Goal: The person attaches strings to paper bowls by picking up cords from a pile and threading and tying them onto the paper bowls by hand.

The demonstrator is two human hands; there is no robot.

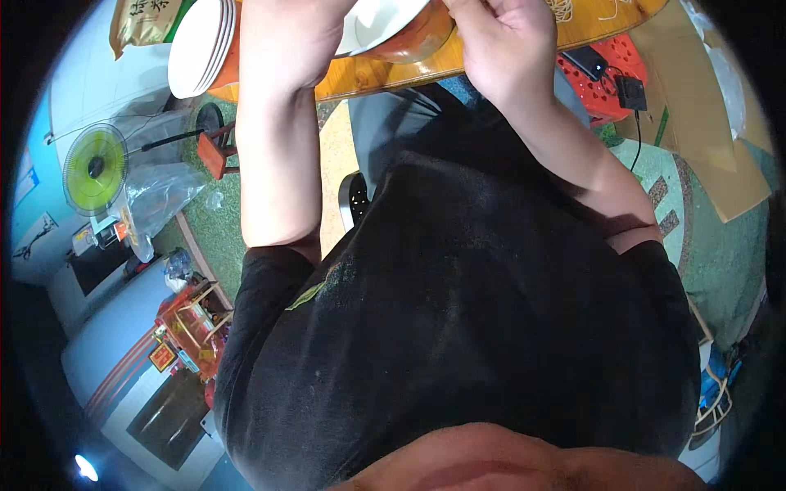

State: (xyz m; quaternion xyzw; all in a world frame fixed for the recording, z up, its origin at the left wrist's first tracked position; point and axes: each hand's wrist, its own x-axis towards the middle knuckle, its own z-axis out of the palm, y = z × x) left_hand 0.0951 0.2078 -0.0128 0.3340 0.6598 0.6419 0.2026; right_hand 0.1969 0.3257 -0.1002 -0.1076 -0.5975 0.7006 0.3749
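Nearest: the black shirt (458, 278) fills the middle, a green leaf-like shape (305, 296) on its front.
Left hand: this hand (315, 18) is cut off by the upper edge; I can't tell how open it is or whether it grips anything.
Right hand: this hand (509, 33) has its fingers bent in toward the thumb; their tips run out of sight, so any hold is unclear.
White bowl: the bowl (385, 18) sits between both hands, hollow side showing, just above a shiny rounded vessel (426, 39).
Tabletop: wood (360, 78), with pale strands (562, 10) beyond the right hand.
Left of the forearm: stacked white dishes (196, 49), then a gold packet (146, 24).
Farther out: a green fan (95, 168) at left; a red perforated surface (626, 57) and cardboard (696, 106) at right.
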